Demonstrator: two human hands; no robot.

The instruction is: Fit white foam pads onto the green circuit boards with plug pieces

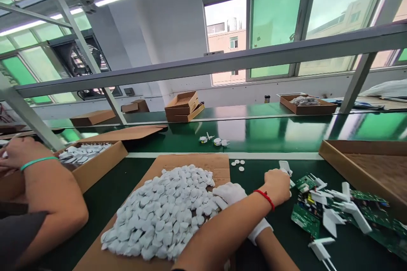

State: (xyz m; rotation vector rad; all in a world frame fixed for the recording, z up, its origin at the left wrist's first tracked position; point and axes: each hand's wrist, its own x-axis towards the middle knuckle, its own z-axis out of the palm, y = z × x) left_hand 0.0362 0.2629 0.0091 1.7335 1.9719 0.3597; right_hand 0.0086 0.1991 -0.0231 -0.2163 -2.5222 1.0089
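Note:
My left hand (277,187), bare with a red string bracelet, reaches across to the right over my other arm. Its fingers are closed on a white plastic part (285,167) with a rounded end. Below that crossing forearm, my right hand (233,194) wears a white glove and rests at the right edge of a pile of white round discs (165,211). Its fingers are partly hidden by the forearm and blend with the discs. The pile lies on a flat cardboard sheet (219,163).
Right of my left hand lie green circuit boards (305,220) with white plastic parts. An open cardboard box (330,152) stands beyond. Several loose discs (241,169) and two small assemblies (218,141) lie ahead. At left, a co-worker's arm (54,194) reaches by a box of white parts (119,154).

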